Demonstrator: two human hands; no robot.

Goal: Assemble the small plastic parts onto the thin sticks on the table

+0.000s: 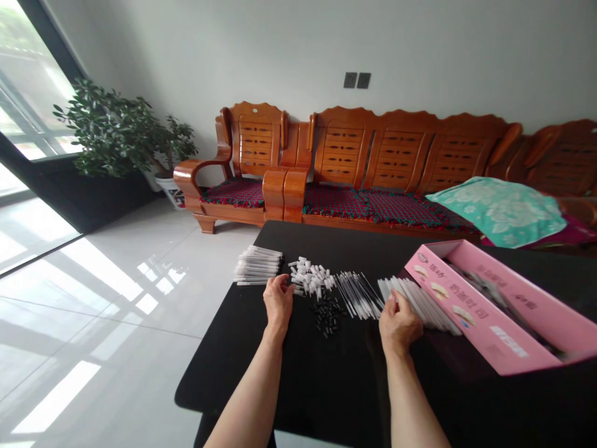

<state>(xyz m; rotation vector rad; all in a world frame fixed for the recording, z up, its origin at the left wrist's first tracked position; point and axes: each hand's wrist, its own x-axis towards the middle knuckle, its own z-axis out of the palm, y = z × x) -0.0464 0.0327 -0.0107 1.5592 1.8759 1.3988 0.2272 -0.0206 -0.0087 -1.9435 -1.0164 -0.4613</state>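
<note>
My left hand (277,305) rests at the table's left side with fingers loosely bent and a gap between thumb and forefinger; I see nothing held in it. Just beyond it lies a stack of white pens with dark ends (258,266). Beside its fingertips is a heap of small white caps (311,276). My right hand (400,322) is closed at the near end of a row of white pen barrels (426,303), its fingertips pinched on a barrel and partly hidden. Thin pen refills (358,295) lie between the hands, near a scatter of small black plugs (327,316).
A pink open cardboard box (485,317) with grey contents stands on the black table (336,379) at right. Behind are a wooden sofa (401,149) with a turquoise pillow (506,211), and a wooden armchair (254,146). A potted plant (125,134) stands at left.
</note>
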